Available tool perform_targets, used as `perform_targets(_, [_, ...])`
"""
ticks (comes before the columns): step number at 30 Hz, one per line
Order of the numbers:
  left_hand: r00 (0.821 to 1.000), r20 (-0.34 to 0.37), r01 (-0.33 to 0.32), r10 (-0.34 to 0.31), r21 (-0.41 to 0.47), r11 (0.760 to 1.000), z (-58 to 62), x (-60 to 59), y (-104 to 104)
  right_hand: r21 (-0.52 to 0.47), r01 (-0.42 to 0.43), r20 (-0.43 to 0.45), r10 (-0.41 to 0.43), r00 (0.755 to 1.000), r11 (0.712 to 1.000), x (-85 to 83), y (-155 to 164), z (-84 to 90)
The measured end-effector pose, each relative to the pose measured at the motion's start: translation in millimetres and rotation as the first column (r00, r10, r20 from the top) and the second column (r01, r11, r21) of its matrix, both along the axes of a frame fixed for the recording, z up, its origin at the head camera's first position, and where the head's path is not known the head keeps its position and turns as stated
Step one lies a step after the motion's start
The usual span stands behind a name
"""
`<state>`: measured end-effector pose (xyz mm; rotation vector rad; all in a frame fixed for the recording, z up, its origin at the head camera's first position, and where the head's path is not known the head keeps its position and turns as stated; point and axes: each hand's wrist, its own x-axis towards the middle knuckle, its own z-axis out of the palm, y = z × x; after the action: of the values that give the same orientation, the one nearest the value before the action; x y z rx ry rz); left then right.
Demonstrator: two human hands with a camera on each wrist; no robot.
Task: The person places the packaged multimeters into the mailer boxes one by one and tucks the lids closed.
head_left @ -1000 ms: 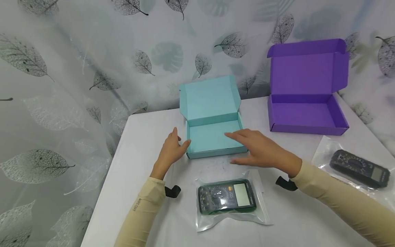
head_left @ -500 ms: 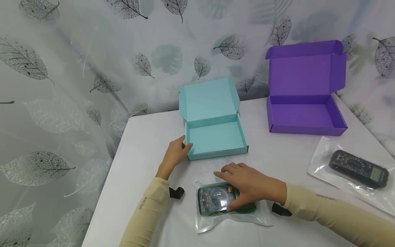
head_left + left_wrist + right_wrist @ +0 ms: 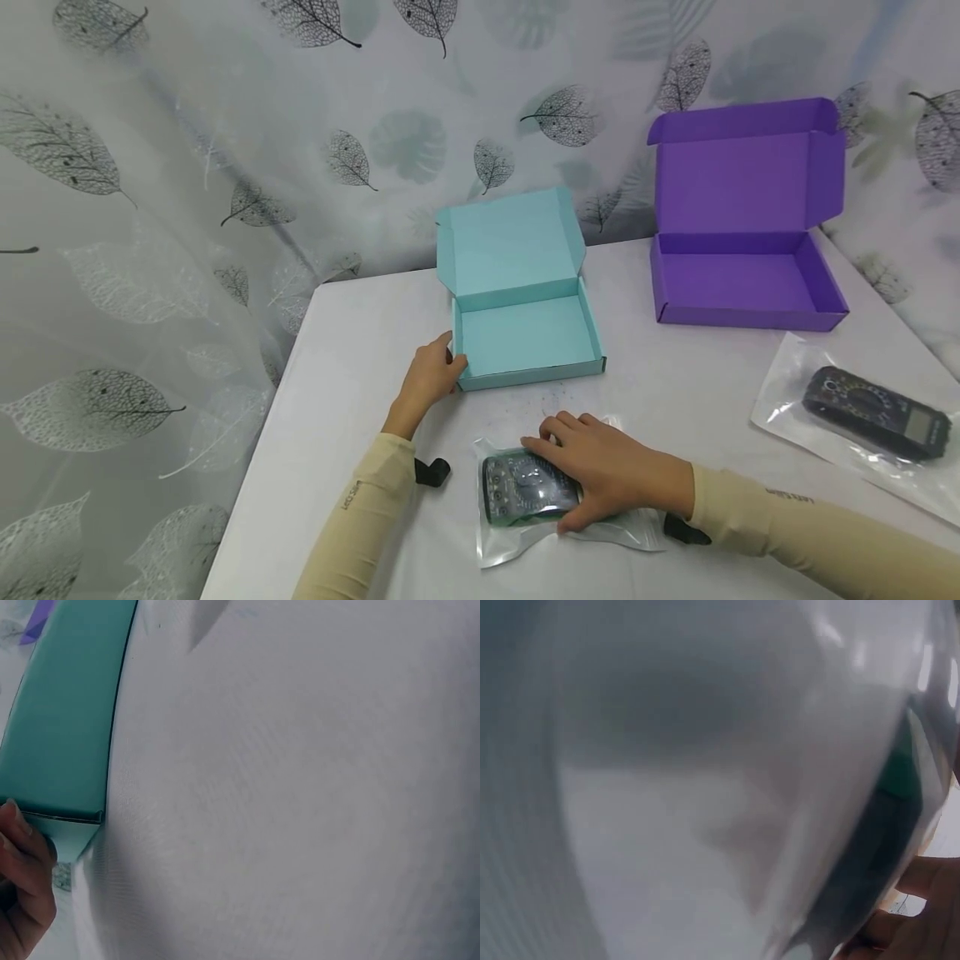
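My left hand [image 3: 427,377] pinches the left wall of an open light teal cardboard box [image 3: 532,377], near its front corner. In the left wrist view the fingertips [image 3: 15,821] lie at the end of the box's front wall. Lower down, my right hand [image 3: 603,471] grips a black digital multimeter [image 3: 525,485] with green edges, sealed in a clear plastic bag [image 3: 501,550]. Its fingers reach over the far edge and the thumb lies along the near edge, hiding the screen. Plastic fills most of the right wrist view, with fingers [image 3: 926,900] at the right.
An open purple cardboard box [image 3: 750,317] stands at the back right. In front of it lies another bagged black multimeter [image 3: 873,410]. The white-covered table [image 3: 337,367] ends at a leaf-patterned curtain [image 3: 300,100] behind and to the left.
My right hand has come down from above the teal box onto the bagged multimeter and taken hold of it. The left hand has moved from beside the box to gripping its left wall.
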<state>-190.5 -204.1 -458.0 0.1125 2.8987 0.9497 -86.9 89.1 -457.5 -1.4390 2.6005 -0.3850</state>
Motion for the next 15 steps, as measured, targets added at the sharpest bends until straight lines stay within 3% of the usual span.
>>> perform_targets(8, [0.999, 0.004, -0.035, 0.035, 0.012, 0.999, -1.3, 1.0, 0.6, -0.079, -0.033, -0.083, 0.027, 0.996, 0.996, 3.9, 2.3, -3.6])
perform_targets(15, [0.999, -0.002, -0.040, 0.040, 0.020, 0.999, -4.1, 1.2, -0.4, -0.082, -0.055, -0.123, 0.045, 0.991, 0.995, 6.5, 0.0, -3.4])
